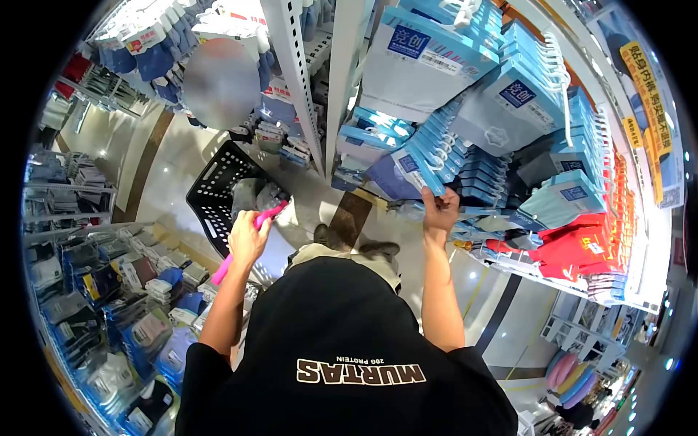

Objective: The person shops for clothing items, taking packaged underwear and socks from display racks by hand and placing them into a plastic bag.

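Note:
My left hand (249, 240) is wrapped round a bright pink handle (224, 269), which slants from below the hand up toward a black perforated basket (211, 190). Grey bundled items (251, 195) lie in the basket. On the other side, my right hand (440, 211) pinches the lower edge of a blue-topped hanging package (414, 171) with a purple-blue front. That package hangs in a row of similar ones on white hooks, below larger grey packages (407, 73).
White perforated rack posts (294, 73) stand ahead. Packed goods (149, 320) fill a low shelf at left. Red packages (578, 247) hang at right. Socks (149, 62) hang at upper left. Tiled floor (163, 174) shows between the shelves.

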{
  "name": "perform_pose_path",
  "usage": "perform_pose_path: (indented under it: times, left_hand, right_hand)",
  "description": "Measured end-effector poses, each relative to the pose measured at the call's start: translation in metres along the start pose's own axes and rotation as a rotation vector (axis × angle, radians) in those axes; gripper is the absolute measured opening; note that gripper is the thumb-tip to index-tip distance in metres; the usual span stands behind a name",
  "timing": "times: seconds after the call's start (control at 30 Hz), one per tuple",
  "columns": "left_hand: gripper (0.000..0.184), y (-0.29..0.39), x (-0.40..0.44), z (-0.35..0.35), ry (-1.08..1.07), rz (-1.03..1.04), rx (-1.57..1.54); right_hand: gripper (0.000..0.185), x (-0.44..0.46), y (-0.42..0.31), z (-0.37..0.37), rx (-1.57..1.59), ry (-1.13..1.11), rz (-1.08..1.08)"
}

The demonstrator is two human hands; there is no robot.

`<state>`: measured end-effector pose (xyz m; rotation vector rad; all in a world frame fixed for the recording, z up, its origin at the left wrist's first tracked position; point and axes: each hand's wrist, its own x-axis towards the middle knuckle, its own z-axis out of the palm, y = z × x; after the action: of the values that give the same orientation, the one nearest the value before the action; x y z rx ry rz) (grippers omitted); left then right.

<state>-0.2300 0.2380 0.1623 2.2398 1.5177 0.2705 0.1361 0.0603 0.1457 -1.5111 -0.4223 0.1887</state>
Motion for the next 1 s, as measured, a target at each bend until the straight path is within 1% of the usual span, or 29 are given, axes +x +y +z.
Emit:
perform_pose_path:
  times: [0.07,0.1,0.17,0.2,0.23,0.27,0.3,0.37,0.4,0.43,0.47,0.5,0.53,0.57,0.63,0.67,0.7,0.77,0.8,0.87,0.9,0.93,0.97,1.0]
  left_hand:
    - [0.027,-0.001,0.003,0.000,0.011,0.061,-0.039]
    - [0.027,-0.001,0.006,0.002,0.050,0.117,-0.058]
    - [0.026,0.005,0.011,0.006,0.134,0.221,-0.097]
    - [0.024,0.015,0.014,0.005,0.095,0.208,-0.220]
    - [0.021,0.023,0.017,0.010,0.130,0.256,-0.289]
    - [0.021,0.036,0.022,0.013,0.076,0.275,-0.423]
    - [0.021,0.051,0.024,0.016,0.020,0.293,-0.559]
    - [0.022,0.085,0.025,0.024,-0.195,0.142,-0.797]
    - [0.023,0.098,0.028,0.032,-0.299,0.171,-0.804]
    - [0.026,0.127,0.025,0.020,-0.373,0.232,-0.941]
    - [0.029,0.138,0.023,0.036,-0.415,0.275,-0.999]
    - [0.031,0.152,0.019,0.036,-0.514,0.311,-1.061]
    - [0.033,0.165,0.014,0.037,-0.596,0.307,-1.144]
    - [0.035,0.177,0.005,0.038,-0.671,0.225,-1.348]
    - [0.032,0.177,0.006,0.027,-0.951,0.175,-1.248]
    - [0.028,0.179,0.004,0.022,-0.998,0.192,-1.283]
    - [0.025,0.180,-0.002,0.015,-1.051,0.119,-1.346]
    - [0.024,0.181,-0.007,0.005,-1.068,0.156,-1.327]
    - [0.021,0.182,-0.011,0.002,-1.098,0.131,-1.342]
    - [0.017,0.189,-0.016,-0.004,-1.162,0.092,-1.367]
    - [0.019,0.193,-0.019,-0.004,-1.163,0.076,-1.406]
    - [0.020,0.197,-0.023,-0.003,-1.163,0.059,-1.444]
    - [0.022,0.200,-0.026,-0.002,-1.164,0.041,-1.484]
    - [0.023,0.201,-0.025,-0.002,-1.127,0.133,-1.454]
  right_hand:
    - [0.029,-0.003,-0.006,0.003,-0.062,-0.030,0.098]
    - [0.027,-0.006,-0.011,0.003,-0.096,-0.045,0.148]
    - [0.022,-0.010,-0.026,0.005,-0.019,-0.101,0.180]
    - [0.021,-0.013,-0.037,0.006,0.008,-0.117,0.181]
    - [0.021,-0.016,-0.043,0.005,0.036,-0.135,0.178]
    - [0.018,-0.018,-0.045,-0.003,0.050,-0.151,0.130]
    - [0.018,-0.020,-0.057,-0.005,0.091,-0.158,0.147]
    - [0.020,-0.021,-0.084,-0.014,0.165,-0.170,0.178]
    - [0.023,-0.021,-0.091,-0.017,0.318,-0.186,0.238]
    - [0.024,-0.022,-0.093,-0.019,0.358,-0.178,0.272]
    - [0.025,-0.023,-0.094,-0.021,0.400,-0.169,0.309]
    - [0.026,-0.025,-0.095,-0.021,0.445,-0.160,0.347]
    - [0.031,-0.026,-0.096,-0.020,0.493,-0.194,0.397]
    - [0.032,-0.029,-0.097,-0.017,0.532,-0.164,0.438]
    - [0.035,-0.036,-0.099,-0.010,0.608,-0.098,0.520]
    - [0.041,-0.037,-0.105,-0.004,0.658,-0.123,0.495]
    - [0.041,-0.038,-0.104,-0.004,0.666,-0.133,0.504]
    - [0.041,-0.043,-0.100,-0.005,0.682,-0.153,0.531]
    - [0.040,-0.045,-0.094,-0.004,0.651,-0.153,0.554]
    - [0.039,-0.052,-0.086,0.000,0.646,-0.178,0.668]
    - [0.040,-0.057,-0.085,0.003,0.645,-0.188,0.725]
    - [0.045,-0.061,-0.086,0.002,0.586,-0.249,0.894]
    - [0.052,-0.064,-0.106,0.013,0.555,-0.251,1.058]
    - [0.053,-0.067,-0.116,0.013,0.541,-0.409,1.061]
